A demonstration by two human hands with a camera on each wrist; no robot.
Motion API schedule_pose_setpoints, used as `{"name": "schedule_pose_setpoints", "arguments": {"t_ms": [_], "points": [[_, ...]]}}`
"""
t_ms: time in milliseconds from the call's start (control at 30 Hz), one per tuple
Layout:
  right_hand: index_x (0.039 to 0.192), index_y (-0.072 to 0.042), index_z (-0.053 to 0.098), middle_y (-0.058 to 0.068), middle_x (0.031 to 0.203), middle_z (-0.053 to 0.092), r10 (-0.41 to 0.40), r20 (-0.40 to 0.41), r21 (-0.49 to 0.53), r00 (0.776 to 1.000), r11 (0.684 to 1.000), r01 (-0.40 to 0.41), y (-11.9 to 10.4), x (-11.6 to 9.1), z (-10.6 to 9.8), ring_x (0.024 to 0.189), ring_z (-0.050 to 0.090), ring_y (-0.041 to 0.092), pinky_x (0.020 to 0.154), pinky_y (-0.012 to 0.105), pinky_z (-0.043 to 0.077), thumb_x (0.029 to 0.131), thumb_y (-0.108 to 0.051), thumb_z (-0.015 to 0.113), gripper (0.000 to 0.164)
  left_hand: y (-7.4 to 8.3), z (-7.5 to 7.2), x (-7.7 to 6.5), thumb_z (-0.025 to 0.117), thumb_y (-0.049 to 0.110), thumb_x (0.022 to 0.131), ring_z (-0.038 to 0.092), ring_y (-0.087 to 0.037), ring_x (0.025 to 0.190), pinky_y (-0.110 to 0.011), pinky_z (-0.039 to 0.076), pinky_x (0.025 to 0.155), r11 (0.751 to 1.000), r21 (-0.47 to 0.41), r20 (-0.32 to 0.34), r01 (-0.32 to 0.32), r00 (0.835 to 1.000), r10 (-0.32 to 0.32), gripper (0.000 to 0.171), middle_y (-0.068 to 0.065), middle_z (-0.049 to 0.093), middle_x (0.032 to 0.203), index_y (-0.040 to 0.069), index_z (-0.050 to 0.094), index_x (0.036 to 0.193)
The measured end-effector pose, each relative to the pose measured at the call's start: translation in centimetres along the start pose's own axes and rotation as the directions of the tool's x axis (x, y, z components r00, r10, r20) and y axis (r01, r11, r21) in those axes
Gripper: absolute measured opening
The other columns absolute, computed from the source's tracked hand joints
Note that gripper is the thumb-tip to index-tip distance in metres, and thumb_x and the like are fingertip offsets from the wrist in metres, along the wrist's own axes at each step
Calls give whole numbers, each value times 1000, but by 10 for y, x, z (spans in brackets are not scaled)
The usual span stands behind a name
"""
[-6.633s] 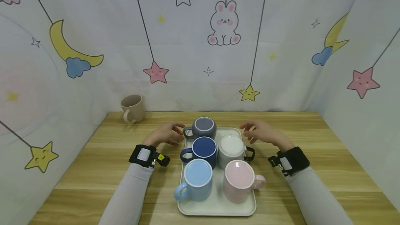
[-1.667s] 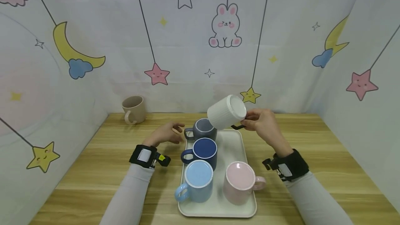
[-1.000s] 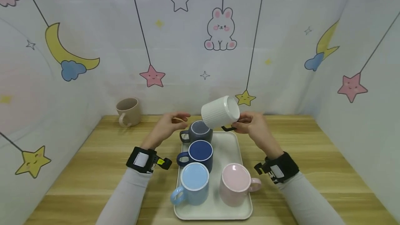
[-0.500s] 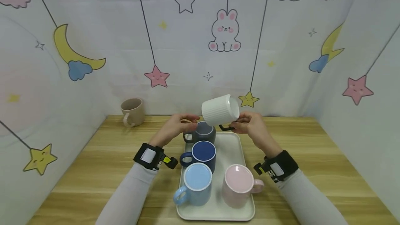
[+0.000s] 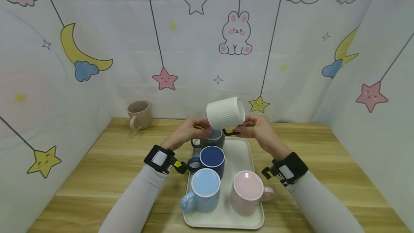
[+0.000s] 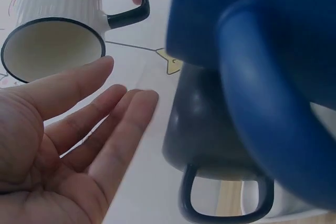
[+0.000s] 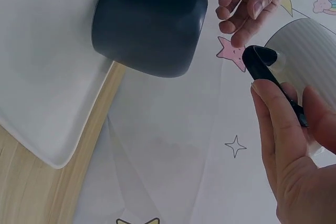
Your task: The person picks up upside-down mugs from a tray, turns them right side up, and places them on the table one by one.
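White mug [image 5: 224, 113] held sideways above the tray [image 5: 237, 154]

The right hand [image 5: 262, 131] grips the mug's black handle [image 7: 261, 72], keeping it over the tray's far end, its mouth towards the left hand [image 5: 187, 132]. That hand is wide, thumb and fingers parted, just beside the mouth; whether it touches the rim I cannot tell. On the tray, a grey mug [image 5: 215, 140], navy mug [image 5: 211, 156], light blue mug [image 5: 205, 188] and pink mug [image 5: 247, 191] stand bottom up. A beige mug [image 5: 142, 116] stands upright, far left on the table [image 5: 294, 143].
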State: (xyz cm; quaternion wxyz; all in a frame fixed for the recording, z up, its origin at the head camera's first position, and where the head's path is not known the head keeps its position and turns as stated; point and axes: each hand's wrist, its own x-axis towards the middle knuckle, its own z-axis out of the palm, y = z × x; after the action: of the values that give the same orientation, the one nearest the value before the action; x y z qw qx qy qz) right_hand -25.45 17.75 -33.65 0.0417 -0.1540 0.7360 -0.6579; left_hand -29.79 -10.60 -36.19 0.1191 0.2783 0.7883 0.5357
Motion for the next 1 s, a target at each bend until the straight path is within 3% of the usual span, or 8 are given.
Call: {"name": "schedule_pose_setpoints", "arguments": {"t_ms": [233,533,800,1000], "points": [[107,10,61,29,107,65,-31,23,40,999,999,30,-8,4,8,95,70,30,84,45,57,88,4,67,21,6,-5,-1,68,18,93,63,-27,108,-48,55,91,999,-37,14,25,1000,-25,34,-9,65,120,9,65,125],[116,10,58,22,105,67,-3,58,57,998,998,-1,-10,7,11,98,69,31,86,45,56,90,5,65,27,5,9,9,72,12,89,64,-26,111,-40,56,90,992,-124,62,27,998,-19,39,-13,65,123,4,64,127],[120,10,57,25,106,65,-7,63,51,998,999,4,-10,5,11,97,70,30,87,48,55,90,5,64,31,7,16,12,70,12,92,59,-37,119,-47,53,95,967,-253,116,35,993,-5,40,-12,62,128,4,60,130],[123,8,58,22,108,65,-8,52,30,999,1000,6,-16,6,13,96,69,28,85,44,57,90,4,65,34,9,20,12,70,11,92,60,-30,117,-46,49,100,963,-267,61,-25,997,43,38,-9,63,126,9,61,129]]}}
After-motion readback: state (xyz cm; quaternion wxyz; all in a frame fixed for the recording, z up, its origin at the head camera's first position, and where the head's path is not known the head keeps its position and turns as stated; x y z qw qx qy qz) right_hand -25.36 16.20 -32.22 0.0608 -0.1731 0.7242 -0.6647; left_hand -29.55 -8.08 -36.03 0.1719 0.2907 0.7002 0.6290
